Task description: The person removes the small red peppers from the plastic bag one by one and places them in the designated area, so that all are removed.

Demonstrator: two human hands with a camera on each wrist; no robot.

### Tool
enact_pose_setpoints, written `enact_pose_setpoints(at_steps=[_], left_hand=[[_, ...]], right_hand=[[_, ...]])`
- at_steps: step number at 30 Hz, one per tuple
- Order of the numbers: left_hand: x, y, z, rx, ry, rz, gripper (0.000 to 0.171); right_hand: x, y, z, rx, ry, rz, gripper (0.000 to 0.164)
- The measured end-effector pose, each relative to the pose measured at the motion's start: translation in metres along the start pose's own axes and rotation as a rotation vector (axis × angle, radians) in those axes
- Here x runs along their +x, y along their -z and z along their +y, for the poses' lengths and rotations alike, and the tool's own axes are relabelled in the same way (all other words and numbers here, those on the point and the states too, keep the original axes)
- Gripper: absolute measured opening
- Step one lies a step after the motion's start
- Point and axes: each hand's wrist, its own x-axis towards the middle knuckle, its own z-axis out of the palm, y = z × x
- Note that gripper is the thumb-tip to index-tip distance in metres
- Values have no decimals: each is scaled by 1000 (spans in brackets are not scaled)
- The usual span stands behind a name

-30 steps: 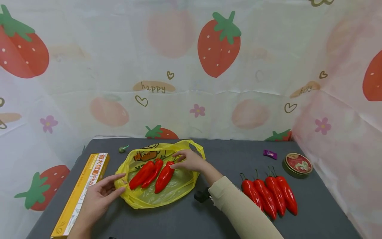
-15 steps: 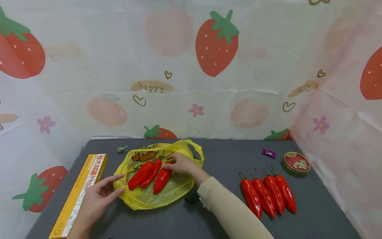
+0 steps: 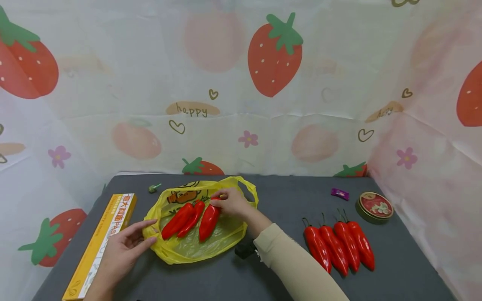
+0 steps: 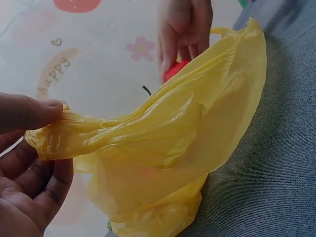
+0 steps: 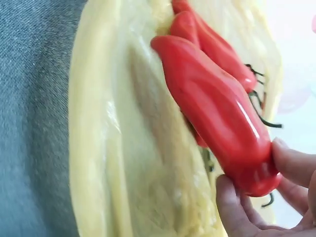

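Red pepper in my right hand, gripped by stem end, within mouth of yellow bag, right of two other peppers; my left hand pinches bag's left rim; probably lifting-out step; next move likely needs steady rise over rim

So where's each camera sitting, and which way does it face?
Head: on the head, facing forward and down across the gray table; shows left hand, right hand and right sleeve.
Left wrist: on that wrist, facing the outside of the yellow plastic bag, whose edge the left hand pinches; the right hand shows beyond.
Right wrist: on that wrist, looking into the bag at a red pepper in the right hand's grip; no left hand shows.
Shared: bag and right hand, in both wrist views.
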Motion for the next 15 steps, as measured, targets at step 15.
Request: enact_pose_setpoints(at_steps=[15], left_hand=[[-1, -1, 3, 0, 3, 3, 42]], right_hand=[[-26, 47, -3, 132, 57, 32, 32]])
